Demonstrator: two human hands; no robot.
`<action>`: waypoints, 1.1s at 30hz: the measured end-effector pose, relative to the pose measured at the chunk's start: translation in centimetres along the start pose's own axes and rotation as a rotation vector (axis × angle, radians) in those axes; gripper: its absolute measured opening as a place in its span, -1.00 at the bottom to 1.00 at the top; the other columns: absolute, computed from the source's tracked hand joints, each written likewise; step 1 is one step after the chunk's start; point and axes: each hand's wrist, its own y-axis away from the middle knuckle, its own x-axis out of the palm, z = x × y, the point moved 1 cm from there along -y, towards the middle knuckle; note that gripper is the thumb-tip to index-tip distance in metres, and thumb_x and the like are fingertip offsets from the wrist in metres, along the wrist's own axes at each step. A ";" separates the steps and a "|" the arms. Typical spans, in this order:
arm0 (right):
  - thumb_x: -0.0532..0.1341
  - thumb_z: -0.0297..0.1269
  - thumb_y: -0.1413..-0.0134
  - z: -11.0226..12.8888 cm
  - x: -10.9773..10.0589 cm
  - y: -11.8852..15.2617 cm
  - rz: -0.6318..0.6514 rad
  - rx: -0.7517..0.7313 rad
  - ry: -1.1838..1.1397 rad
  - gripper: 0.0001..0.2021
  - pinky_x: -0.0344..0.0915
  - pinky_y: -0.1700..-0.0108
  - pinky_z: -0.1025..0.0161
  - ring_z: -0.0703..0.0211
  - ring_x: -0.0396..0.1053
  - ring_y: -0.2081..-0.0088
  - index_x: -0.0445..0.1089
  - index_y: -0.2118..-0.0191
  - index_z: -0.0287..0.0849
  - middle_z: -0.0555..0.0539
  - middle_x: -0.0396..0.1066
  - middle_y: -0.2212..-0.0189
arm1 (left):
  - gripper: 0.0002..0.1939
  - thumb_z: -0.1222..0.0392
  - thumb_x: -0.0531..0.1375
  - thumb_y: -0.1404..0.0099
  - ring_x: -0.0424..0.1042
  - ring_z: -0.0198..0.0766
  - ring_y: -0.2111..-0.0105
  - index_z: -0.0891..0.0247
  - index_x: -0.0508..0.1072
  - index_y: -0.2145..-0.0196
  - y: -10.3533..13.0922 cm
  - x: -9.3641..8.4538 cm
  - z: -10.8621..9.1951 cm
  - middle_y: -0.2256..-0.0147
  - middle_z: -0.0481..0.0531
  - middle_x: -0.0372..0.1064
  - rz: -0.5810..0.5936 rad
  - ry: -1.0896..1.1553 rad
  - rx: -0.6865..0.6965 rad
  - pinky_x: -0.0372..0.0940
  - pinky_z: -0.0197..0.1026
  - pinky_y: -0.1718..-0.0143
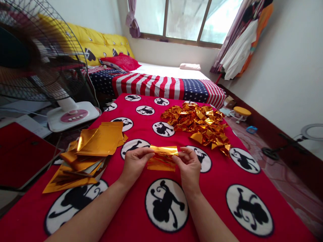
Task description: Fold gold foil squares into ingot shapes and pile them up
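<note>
A sheet of gold foil paper (162, 162) is held between my two hands above the red cloth, its upper edge folded over into a shiny band. My left hand (137, 163) pinches the left end of the fold between thumb and fingers. At the right end, my right hand (188, 165) grips the fold the same way. To the left lies an uneven stack of flat gold foil sheets (99, 139). Farther off on the right is a heap of folded gold foil pieces (199, 122).
The red cloth (207, 208) with black monkey figures in white circles covers the table. A fan (73, 116) stands at the left. Beyond the table is a bed (161, 72) with a flag-patterned cover. A yellow stool (241, 111) stands on the floor at right.
</note>
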 end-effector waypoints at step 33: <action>0.36 -0.34 0.04 0.4 0.2 -0.2 0.121 -0.154 0.161 -0.92 0.28 0.34 0.34 0.26 0.33 0.37 0.50 0.34 -0.13 0.03 0.39 0.42 | -0.89 0.30 0.15 -0.28 0.51 -0.28 0.33 0.22 0.43 0.41 0.3 -0.2 -1.1 0.35 -0.04 0.55 0.070 -0.199 0.262 0.35 -0.28 0.23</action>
